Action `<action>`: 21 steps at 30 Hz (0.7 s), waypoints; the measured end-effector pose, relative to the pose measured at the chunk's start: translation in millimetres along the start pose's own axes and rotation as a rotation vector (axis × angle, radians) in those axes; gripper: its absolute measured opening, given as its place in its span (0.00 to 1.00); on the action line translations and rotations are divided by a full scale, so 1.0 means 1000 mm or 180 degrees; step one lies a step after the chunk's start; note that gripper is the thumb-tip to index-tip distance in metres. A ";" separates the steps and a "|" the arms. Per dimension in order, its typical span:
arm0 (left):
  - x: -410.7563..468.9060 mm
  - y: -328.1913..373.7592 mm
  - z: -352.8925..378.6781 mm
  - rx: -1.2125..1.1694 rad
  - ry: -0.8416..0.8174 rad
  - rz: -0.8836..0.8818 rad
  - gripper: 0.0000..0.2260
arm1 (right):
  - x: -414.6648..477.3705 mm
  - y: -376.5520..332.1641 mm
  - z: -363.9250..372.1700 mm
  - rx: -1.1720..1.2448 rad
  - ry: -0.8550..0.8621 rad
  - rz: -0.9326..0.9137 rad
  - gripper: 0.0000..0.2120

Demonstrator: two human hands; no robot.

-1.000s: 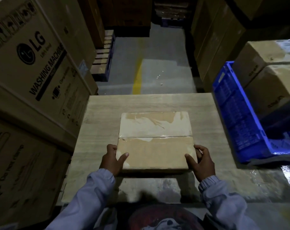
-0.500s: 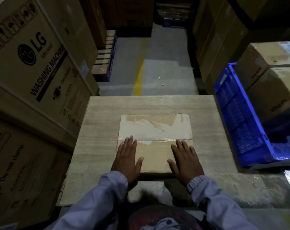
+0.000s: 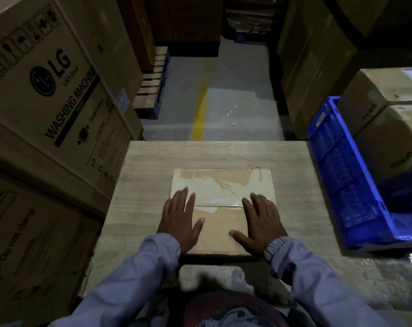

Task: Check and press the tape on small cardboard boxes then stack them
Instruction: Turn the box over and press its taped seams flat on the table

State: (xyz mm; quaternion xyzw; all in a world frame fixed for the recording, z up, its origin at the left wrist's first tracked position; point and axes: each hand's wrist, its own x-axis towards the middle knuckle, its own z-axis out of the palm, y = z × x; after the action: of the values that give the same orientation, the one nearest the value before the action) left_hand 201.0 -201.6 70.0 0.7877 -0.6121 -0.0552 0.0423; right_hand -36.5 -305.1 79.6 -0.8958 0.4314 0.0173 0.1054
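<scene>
A flat small cardboard box [image 3: 218,228] lies in the middle of a wooden table [image 3: 148,185]. Its top is glossy with tape, and a seam [image 3: 220,206] runs across it. The far half [image 3: 224,182] looks paler with torn patches. My left hand [image 3: 179,220] lies flat on the box's left side, fingers straight and reaching over the seam. On the right side my right hand [image 3: 260,223] presses flat the same way, thumb spread inward. Both palms cover the near corners of the box.
Large washing machine cartons [image 3: 49,95] stand stacked close along the table's left edge. A blue plastic crate [image 3: 346,185] leans at the right, with taped cardboard boxes [image 3: 389,128] behind it. Beyond the table is an aisle floor with a yellow line [image 3: 200,114].
My hands left the box's near corners, where they gripped it, and came flat onto its top. Since then they have slid forward across the seam.
</scene>
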 end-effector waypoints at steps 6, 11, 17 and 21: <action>0.004 -0.004 0.004 0.0124 -0.0119 0.0082 0.34 | 0.004 -0.001 0.003 -0.0154 -0.0139 -0.0078 0.46; 0.042 -0.008 -0.006 0.0095 -0.0029 -0.0252 0.33 | 0.037 0.008 -0.012 0.0163 0.0622 -0.0040 0.30; 0.063 -0.017 0.002 0.0018 -0.0035 -0.0356 0.33 | 0.063 0.015 0.002 -0.0179 0.0224 0.0161 0.38; 0.063 -0.018 0.003 -0.0111 0.0032 -0.0383 0.34 | 0.064 0.014 0.003 -0.0218 0.0289 0.0155 0.37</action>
State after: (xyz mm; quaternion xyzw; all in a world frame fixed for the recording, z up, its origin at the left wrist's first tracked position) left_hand 233.2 -258.3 62.4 0.8225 -0.5624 -0.0643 0.0557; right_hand -7.2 -362.1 66.7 -0.8880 0.4565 -0.0060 0.0544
